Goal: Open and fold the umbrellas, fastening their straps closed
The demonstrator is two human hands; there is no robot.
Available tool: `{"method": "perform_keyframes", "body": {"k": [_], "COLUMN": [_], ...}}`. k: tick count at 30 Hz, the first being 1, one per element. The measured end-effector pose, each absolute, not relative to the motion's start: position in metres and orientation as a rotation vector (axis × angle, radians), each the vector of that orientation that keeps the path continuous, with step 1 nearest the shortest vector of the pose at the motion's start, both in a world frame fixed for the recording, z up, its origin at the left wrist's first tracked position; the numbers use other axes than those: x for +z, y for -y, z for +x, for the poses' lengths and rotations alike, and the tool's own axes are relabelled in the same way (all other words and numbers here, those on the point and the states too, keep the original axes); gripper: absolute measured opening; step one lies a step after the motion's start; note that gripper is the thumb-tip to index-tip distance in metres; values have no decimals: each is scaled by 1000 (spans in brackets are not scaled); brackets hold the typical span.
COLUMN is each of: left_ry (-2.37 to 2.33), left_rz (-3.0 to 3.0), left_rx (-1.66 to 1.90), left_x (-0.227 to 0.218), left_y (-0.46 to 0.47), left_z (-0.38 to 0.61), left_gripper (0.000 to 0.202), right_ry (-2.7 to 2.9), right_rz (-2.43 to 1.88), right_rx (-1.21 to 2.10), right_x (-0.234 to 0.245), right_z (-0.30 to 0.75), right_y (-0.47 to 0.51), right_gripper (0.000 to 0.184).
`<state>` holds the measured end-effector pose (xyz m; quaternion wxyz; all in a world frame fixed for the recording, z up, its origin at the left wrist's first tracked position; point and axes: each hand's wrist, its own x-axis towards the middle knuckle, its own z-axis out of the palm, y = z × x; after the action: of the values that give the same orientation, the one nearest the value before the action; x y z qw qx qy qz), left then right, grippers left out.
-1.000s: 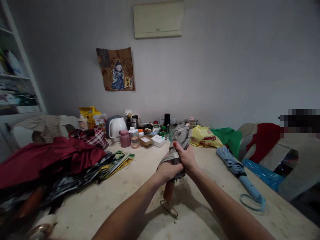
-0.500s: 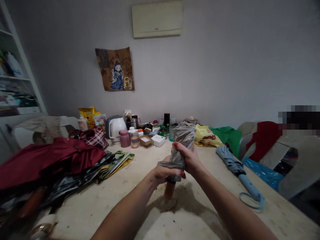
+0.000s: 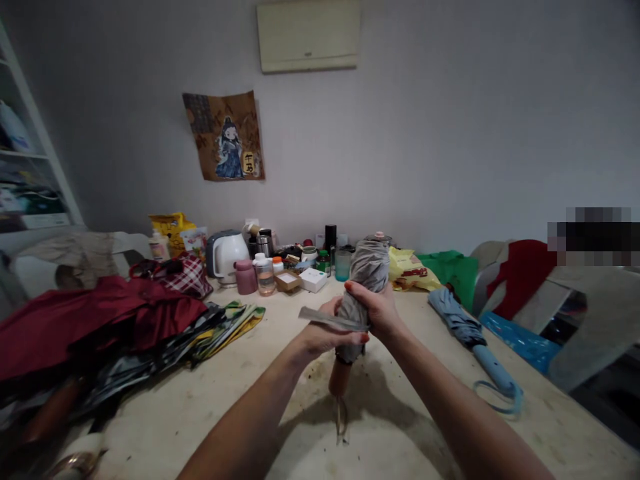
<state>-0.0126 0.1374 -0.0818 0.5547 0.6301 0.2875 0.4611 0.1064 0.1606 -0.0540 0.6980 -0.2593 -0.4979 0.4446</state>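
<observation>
A folded grey umbrella (image 3: 369, 267) stands tilted in front of me, its canopy wound round the shaft and its brown handle (image 3: 340, 377) pointing down. A cord loop (image 3: 341, 417) hangs from the handle end over the table. My right hand (image 3: 374, 308) is wrapped round the canopy's middle from the right, the thumb pressed on the cloth. Lower down, my left hand (image 3: 327, 333) is closed round the umbrella and a grey strap (image 3: 325, 319) that sticks out to the left. Some of the left fingers are hidden behind the cloth.
A folded blue umbrella (image 3: 457, 320) lies at the right. A dark red umbrella (image 3: 115, 310) and a patterned umbrella (image 3: 230, 333) lie at the left. Along the back stand a white kettle (image 3: 231, 257), a pink jar (image 3: 245, 277), small boxes (image 3: 313, 280) and a yellow bag (image 3: 411, 270).
The grey canopy is wound more smoothly and tightly. The strap now stretches further out to the left over my left hand. The cord loop hangs more plainly in view below the handle.
</observation>
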Motion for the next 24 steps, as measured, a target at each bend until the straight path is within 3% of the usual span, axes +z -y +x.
{"method": "perform_keyframes", "body": {"k": [2, 8, 11, 16, 18, 22, 24], "left_ry": [-543, -553, -923, -1648, -1587, -1033, -762], "left_rz": [1442, 1559, 1742, 1940, 1937, 1683, 1550], "left_rx": [1081, 942, 1069, 1214, 1239, 996, 850], "left_x": [-80, -86, -88, -91, -91, -84, -81], "left_y": [-140, -144, -143, -136, -134, -140, -145], "left_z": [-20, -19, -12, 3, 3, -12, -24], "left_gripper": [71, 42, 37, 60, 56, 27, 28], "right_ry": [1175, 1198, 1131, 968, 949, 1014, 1073], "right_rz": [-515, -515, -569, -709, -725, -637, -581], "right_rx": [1084, 1162, 1115, 896, 886, 1043, 1118], "right_x": [-55, -58, -59, -63, -61, -52, -49], "right_z": [107, 106, 102, 90, 91, 101, 104], "right_y": [-157, -151, -155, -162, -162, -154, -150], "right_gripper": [36, 34, 35, 38, 38, 32, 29]}}
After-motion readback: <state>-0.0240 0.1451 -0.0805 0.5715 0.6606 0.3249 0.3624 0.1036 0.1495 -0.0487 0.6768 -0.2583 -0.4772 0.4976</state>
